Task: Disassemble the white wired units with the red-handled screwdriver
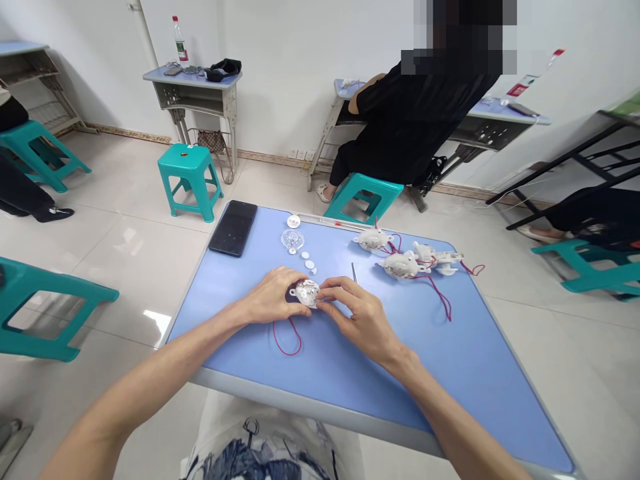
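A small white plastic device (306,292) with a red wire (285,337) rests on the blue table (350,373), held between both hands. My left hand (273,295) curls around its left side. My right hand (357,310) pinches its right side with thumb and fingers. Several similar white devices with red wires (403,263) lie further back on the right. Small white round parts (305,257) and a clear round piece (293,239) lie just beyond my hands. A thin metal tool (353,272) lies beside my right hand.
A black phone (233,227) lies at the table's far left corner. Teal stools (190,179) stand on the tiled floor. A person in black (400,127) sits at a desk behind. More desks line the wall.
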Available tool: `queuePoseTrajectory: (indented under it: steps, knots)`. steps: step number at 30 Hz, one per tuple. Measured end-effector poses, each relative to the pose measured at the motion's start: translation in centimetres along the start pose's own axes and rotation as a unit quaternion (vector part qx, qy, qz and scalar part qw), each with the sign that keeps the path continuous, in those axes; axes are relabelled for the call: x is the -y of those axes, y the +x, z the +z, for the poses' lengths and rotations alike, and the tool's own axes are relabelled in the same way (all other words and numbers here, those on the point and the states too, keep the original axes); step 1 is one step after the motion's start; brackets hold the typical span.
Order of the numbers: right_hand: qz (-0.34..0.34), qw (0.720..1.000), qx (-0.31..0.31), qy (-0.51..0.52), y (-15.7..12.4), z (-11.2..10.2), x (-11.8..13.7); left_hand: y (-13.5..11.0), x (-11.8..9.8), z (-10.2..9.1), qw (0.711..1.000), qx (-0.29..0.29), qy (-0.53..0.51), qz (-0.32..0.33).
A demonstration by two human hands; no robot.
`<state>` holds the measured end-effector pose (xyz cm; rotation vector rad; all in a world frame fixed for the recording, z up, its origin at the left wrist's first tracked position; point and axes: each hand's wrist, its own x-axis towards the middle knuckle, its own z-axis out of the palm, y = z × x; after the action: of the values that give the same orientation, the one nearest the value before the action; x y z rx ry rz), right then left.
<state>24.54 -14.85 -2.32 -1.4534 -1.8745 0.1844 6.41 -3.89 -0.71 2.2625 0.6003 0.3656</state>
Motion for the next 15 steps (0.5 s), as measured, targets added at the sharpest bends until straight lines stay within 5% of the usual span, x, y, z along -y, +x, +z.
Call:
queuePoseTrajectory:
  steps: [6, 11, 15]
  knots:
    - [0.1, 0.99, 0.008, 0.1, 0.1, -0.1, 0.4, -0.1, 0.2, 0.2, 1.0, -0.01, -0.01, -0.005]
    - [0.251, 0.942, 0.031, 0.219, 0.1, -0.6, 0.0, -0.1, 0.4, 0.7, 1.0, -0.02, -0.006, -0.009]
    - [0.303, 0.914, 0.056, 0.265, 0.4, -0.3, -0.7, -0.1, 0.2, 0.8, 1.0, -0.028, -0.002, -0.013]
